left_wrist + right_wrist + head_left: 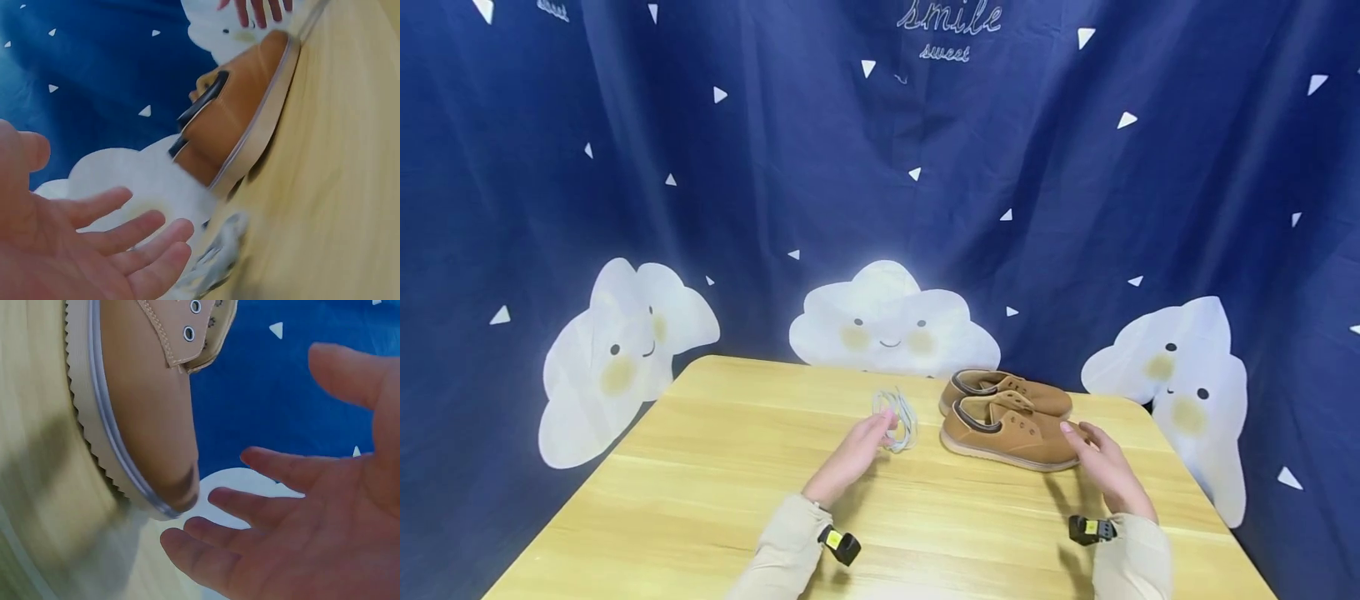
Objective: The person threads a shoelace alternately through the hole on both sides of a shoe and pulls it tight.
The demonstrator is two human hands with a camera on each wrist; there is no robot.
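Note:
Two tan lace-up shoes (pixel 1026 442) stand side by side on the table, toes to the right, with no lace in the eyelets that show. To their left lies a loose coil of pale grey shoelaces (pixel 907 421). Beside the coil is my left hand (pixel 861 442); in the left wrist view its fingers are spread and the shoelaces (pixel 219 256) lie just past the fingertips, blurred. By the nearer shoe's toe is my right hand (pixel 1108 471), its fingers extended and holding nothing. A small gap separates it from the shoe (pixel 147 412) in the right wrist view.
The light wooden table (pixel 700 483) ends at a blue curtain (pixel 820 167) printed with white clouds and triangles, which hangs behind it and around both sides. The shoes stand near the table's far right part.

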